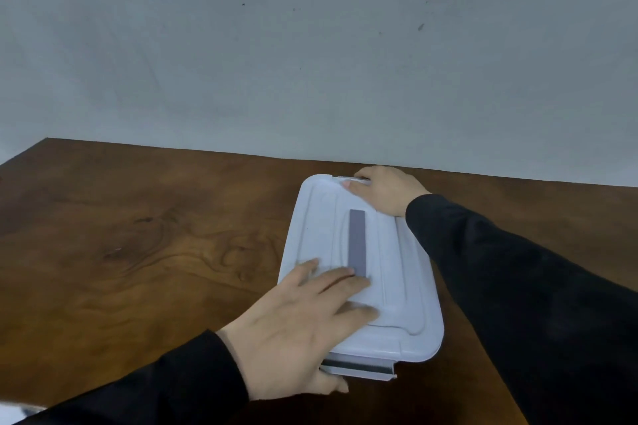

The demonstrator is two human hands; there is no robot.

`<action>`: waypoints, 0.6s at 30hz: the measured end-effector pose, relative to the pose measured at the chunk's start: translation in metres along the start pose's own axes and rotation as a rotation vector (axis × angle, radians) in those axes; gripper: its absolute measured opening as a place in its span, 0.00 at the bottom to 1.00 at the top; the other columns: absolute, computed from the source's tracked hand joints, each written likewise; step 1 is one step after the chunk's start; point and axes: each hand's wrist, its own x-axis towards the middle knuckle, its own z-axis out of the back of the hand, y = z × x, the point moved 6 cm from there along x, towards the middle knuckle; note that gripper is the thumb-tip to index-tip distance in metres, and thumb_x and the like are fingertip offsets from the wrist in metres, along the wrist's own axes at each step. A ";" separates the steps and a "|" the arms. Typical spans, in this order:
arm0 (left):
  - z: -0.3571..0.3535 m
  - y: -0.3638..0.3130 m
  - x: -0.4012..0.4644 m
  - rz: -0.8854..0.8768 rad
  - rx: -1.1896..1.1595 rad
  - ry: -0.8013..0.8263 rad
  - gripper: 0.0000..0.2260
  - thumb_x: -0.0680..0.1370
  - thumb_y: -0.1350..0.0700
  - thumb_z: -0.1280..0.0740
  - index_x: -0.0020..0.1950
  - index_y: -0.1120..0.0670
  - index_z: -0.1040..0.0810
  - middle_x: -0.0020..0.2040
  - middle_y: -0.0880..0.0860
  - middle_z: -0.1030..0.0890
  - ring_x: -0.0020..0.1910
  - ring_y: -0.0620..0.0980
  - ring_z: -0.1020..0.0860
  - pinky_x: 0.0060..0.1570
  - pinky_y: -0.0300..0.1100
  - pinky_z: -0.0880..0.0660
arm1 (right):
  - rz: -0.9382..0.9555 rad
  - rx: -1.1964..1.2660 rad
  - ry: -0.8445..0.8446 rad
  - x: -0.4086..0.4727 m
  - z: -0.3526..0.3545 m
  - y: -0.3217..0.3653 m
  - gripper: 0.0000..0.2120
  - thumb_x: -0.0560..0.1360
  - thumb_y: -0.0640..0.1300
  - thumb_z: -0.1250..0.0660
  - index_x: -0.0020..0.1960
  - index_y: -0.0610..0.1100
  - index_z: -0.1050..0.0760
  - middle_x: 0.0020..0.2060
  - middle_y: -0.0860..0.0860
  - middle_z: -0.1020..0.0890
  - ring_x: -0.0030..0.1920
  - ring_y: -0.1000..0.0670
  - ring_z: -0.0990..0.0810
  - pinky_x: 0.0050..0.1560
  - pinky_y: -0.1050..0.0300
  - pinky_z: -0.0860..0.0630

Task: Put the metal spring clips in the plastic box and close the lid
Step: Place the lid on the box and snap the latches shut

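Matt pale plastic lid (pixel 397 262) lies on a glossy, grained wooden table (pixel 138 235).

We see two bare hands, the left hand (pixel 293 328) and the right hand (pixel 386 191), with no rings, gloves or watches on them. Both arms wear long, plain black sleeves (pixel 518 286) that reach the wrists, the cloth smooth and unmarked.

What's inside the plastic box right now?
Nothing inside shows. The white lid covers the plastic box, with the left hand pressing on top and the right hand at the far end. Any clips are hidden.
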 end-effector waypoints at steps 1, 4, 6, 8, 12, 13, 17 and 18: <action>0.001 0.001 0.000 -0.002 -0.004 -0.029 0.35 0.72 0.31 0.37 0.74 0.45 0.39 0.77 0.51 0.38 0.76 0.51 0.43 0.73 0.59 0.44 | 0.000 0.009 -0.030 -0.002 0.000 0.000 0.27 0.75 0.70 0.45 0.57 0.52 0.21 0.48 0.53 0.17 0.49 0.47 0.19 0.53 0.48 0.21; 0.010 0.010 0.002 0.024 -0.143 -0.080 0.33 0.73 0.30 0.39 0.74 0.43 0.38 0.75 0.44 0.36 0.73 0.44 0.41 0.73 0.50 0.46 | 0.027 0.021 -0.092 -0.003 0.000 0.000 0.24 0.76 0.68 0.42 0.55 0.51 0.20 0.48 0.52 0.19 0.47 0.47 0.20 0.50 0.48 0.22; 0.013 0.016 0.005 0.047 -0.226 -0.080 0.32 0.74 0.29 0.40 0.74 0.42 0.38 0.73 0.41 0.34 0.71 0.40 0.40 0.72 0.46 0.46 | 0.025 0.005 -0.102 -0.002 0.000 0.000 0.24 0.76 0.68 0.43 0.53 0.50 0.20 0.46 0.51 0.20 0.46 0.47 0.20 0.48 0.49 0.22; 0.011 0.018 0.006 0.038 -0.235 -0.068 0.31 0.75 0.30 0.41 0.74 0.42 0.37 0.72 0.41 0.35 0.71 0.41 0.40 0.71 0.46 0.47 | 0.023 0.002 -0.107 -0.001 -0.001 -0.001 0.24 0.76 0.68 0.42 0.53 0.50 0.20 0.46 0.52 0.19 0.46 0.47 0.19 0.48 0.48 0.21; 0.006 0.019 0.003 0.029 -0.284 -0.092 0.27 0.77 0.33 0.41 0.73 0.42 0.34 0.73 0.40 0.35 0.72 0.40 0.42 0.72 0.45 0.49 | 0.042 0.058 -0.129 -0.003 -0.002 -0.001 0.20 0.76 0.64 0.38 0.55 0.50 0.21 0.48 0.53 0.17 0.47 0.48 0.19 0.50 0.47 0.20; 0.005 0.019 0.003 0.029 -0.287 -0.095 0.26 0.77 0.33 0.41 0.72 0.42 0.32 0.73 0.40 0.35 0.72 0.40 0.42 0.71 0.45 0.49 | 0.039 0.072 -0.135 -0.003 -0.001 0.000 0.18 0.76 0.63 0.37 0.54 0.50 0.21 0.47 0.53 0.18 0.46 0.49 0.19 0.49 0.47 0.20; 0.004 0.023 0.004 0.059 -0.332 -0.114 0.19 0.79 0.38 0.41 0.69 0.41 0.29 0.72 0.38 0.34 0.70 0.38 0.41 0.70 0.44 0.48 | 0.051 0.081 -0.171 -0.002 -0.001 0.000 0.16 0.76 0.61 0.35 0.51 0.49 0.21 0.47 0.53 0.18 0.46 0.49 0.20 0.48 0.48 0.20; 0.004 0.023 0.004 0.062 -0.341 -0.124 0.18 0.80 0.39 0.41 0.68 0.41 0.29 0.71 0.37 0.33 0.70 0.38 0.40 0.70 0.44 0.47 | 0.060 0.071 -0.182 -0.002 -0.002 0.000 0.16 0.76 0.61 0.35 0.51 0.49 0.21 0.47 0.52 0.18 0.46 0.49 0.19 0.48 0.48 0.20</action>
